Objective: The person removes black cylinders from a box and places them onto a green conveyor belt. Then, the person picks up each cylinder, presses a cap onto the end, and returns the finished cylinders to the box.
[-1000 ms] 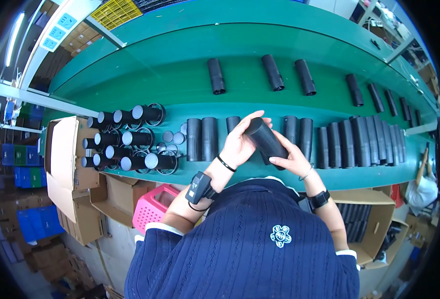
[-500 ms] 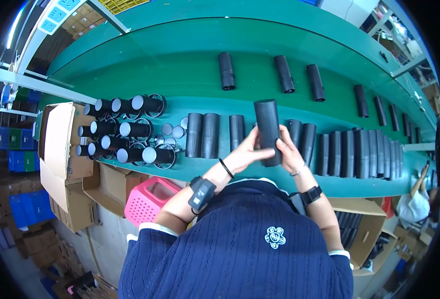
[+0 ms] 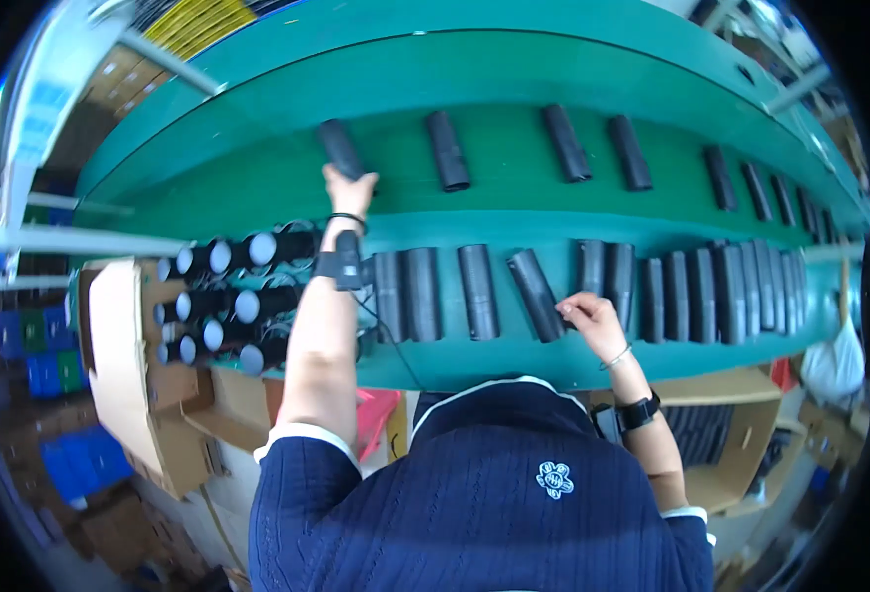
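Note:
My left hand point(image 3: 349, 189) stretches to the far left over the green surface, its fingers wrapped round the near end of a black ridged tube point(image 3: 340, 146). The tube slants, its far end turned away from me. Close to the middle of the bench, my right hand point(image 3: 593, 324) has its fingers curled together beside the lower end of another black tube point(image 3: 534, 294), which lies tilted. Whether those fingertips hold anything small is hidden. More black tubes point(image 3: 476, 292) lie in a near row on both sides of it.
Black cylinders with pale round ends point(image 3: 248, 306) stand grouped at the left, beside an open cardboard box point(image 3: 119, 365). Along the far strip lie several spaced tubes point(image 3: 565, 144). A tight row of tubes point(image 3: 726, 294) fills the right. A carton of tubes point(image 3: 696, 434) stands below the bench.
Both hands were round one upright tube at the middle. My left hand has swung to the far left with a tube in it; my right hand has come down beside the tilted tube.

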The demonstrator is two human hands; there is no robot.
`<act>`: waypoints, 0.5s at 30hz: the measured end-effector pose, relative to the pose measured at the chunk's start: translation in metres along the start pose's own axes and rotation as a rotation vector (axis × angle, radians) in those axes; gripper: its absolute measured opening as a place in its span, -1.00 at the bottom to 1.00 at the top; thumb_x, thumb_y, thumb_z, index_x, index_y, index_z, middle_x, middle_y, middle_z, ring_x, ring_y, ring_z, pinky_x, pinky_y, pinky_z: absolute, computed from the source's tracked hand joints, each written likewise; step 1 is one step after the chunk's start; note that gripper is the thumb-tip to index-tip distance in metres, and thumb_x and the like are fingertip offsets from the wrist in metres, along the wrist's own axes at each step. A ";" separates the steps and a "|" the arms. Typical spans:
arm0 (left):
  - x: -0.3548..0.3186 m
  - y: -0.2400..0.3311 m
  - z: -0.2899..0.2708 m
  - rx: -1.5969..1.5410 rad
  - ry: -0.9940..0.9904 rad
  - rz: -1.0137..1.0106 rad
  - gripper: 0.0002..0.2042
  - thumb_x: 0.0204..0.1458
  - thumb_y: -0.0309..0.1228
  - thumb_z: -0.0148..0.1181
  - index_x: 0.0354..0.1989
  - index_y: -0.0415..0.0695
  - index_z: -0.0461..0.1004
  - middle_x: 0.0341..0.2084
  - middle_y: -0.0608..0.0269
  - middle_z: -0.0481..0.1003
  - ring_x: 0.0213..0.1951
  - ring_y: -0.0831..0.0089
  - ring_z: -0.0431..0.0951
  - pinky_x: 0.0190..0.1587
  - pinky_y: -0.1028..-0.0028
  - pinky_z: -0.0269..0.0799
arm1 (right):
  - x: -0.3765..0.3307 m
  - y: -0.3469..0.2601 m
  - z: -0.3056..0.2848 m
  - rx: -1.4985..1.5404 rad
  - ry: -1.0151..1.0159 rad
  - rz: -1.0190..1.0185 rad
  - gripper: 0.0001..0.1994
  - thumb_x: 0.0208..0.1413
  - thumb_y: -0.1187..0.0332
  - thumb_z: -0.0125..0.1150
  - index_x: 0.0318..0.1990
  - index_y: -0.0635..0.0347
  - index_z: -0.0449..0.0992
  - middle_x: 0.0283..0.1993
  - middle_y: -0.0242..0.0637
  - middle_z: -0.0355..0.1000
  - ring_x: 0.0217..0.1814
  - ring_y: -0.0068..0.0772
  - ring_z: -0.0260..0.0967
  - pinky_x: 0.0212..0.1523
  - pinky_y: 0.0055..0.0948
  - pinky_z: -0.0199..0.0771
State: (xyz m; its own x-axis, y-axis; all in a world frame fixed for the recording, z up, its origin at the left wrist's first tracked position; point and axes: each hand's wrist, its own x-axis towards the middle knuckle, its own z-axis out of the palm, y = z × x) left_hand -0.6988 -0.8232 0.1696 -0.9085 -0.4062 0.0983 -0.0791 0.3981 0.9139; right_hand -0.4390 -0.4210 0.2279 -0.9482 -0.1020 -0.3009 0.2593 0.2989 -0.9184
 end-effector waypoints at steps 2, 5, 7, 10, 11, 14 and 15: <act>0.021 -0.013 0.006 0.341 0.044 -0.054 -0.21 -0.36 -0.37 0.39 0.09 -0.34 0.09 -0.25 -0.20 0.46 -0.24 -0.03 0.54 -0.17 0.19 0.47 | -0.019 0.001 -0.010 -0.166 0.130 -0.002 -0.91 0.05 0.48 0.14 -0.38 0.29 0.56 -0.41 -0.25 0.49 -0.39 -0.43 0.42 -0.34 -0.48 0.40; 0.036 -0.018 0.025 0.674 -0.043 -0.120 -0.08 -0.24 -0.24 0.34 0.28 -0.20 -0.12 -0.06 -0.26 0.35 -0.06 -0.11 0.43 -0.02 0.02 0.36 | -0.042 0.018 -0.027 -0.476 0.437 -0.015 -0.95 -0.07 0.52 0.15 -0.46 0.32 0.51 -0.39 -0.08 0.47 -0.31 -0.05 0.42 -0.27 -0.28 0.42; 0.043 -0.021 0.030 0.802 -0.123 -0.190 -0.07 -0.16 -0.18 0.29 0.33 -0.08 -0.22 0.04 -0.23 0.27 0.04 -0.10 0.35 0.05 -0.06 0.27 | -0.052 0.033 -0.039 -0.600 0.567 0.054 -0.84 -0.06 0.50 0.17 -0.27 0.28 0.49 -0.28 -0.06 0.43 -0.28 -0.07 0.41 -0.26 -0.27 0.42; 0.047 -0.022 0.031 0.922 -0.174 -0.219 -0.06 -0.11 -0.13 0.27 0.36 -0.01 -0.28 0.12 -0.15 0.20 0.17 -0.04 0.18 0.10 -0.08 0.18 | -0.052 0.061 -0.044 -0.677 0.633 0.160 -0.61 -0.05 0.45 0.21 0.00 0.22 0.37 -0.14 -0.02 0.39 -0.21 -0.07 0.40 -0.19 -0.27 0.42; 0.044 -0.019 0.034 0.988 -0.134 -0.208 -0.07 -0.12 -0.12 0.27 0.35 -0.01 -0.24 0.13 -0.14 0.18 0.18 -0.03 0.16 0.10 -0.06 0.18 | -0.050 0.069 -0.043 -0.688 0.672 0.145 -0.56 -0.05 0.42 0.22 0.04 0.24 0.33 -0.14 0.02 0.39 -0.17 -0.04 0.40 -0.14 -0.24 0.41; 0.016 0.007 0.048 1.012 0.115 0.023 -0.12 -0.16 -0.10 0.30 0.31 -0.02 -0.10 0.11 -0.11 0.16 0.13 -0.02 0.17 0.05 -0.03 0.21 | -0.037 0.069 -0.040 -0.603 0.612 0.264 -0.34 -0.05 0.28 0.27 0.20 0.31 0.16 -0.01 0.22 0.34 0.04 0.13 0.32 0.04 -0.15 0.34; 0.001 0.019 0.056 0.879 0.093 0.129 -0.19 -0.17 -0.14 0.30 0.26 -0.06 0.01 0.06 -0.11 0.20 0.08 -0.05 0.20 0.01 -0.01 0.24 | -0.036 0.074 -0.043 -0.575 0.598 0.290 -0.32 -0.06 0.26 0.28 0.22 0.29 0.15 0.02 0.21 0.31 0.06 0.13 0.31 0.06 -0.16 0.32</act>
State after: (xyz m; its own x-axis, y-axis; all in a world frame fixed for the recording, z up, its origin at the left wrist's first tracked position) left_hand -0.7244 -0.7703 0.1651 -0.8982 -0.3644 0.2459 -0.2992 0.9166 0.2651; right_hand -0.3933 -0.3546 0.1821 -0.8386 0.5178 -0.1694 0.5248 0.6843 -0.5063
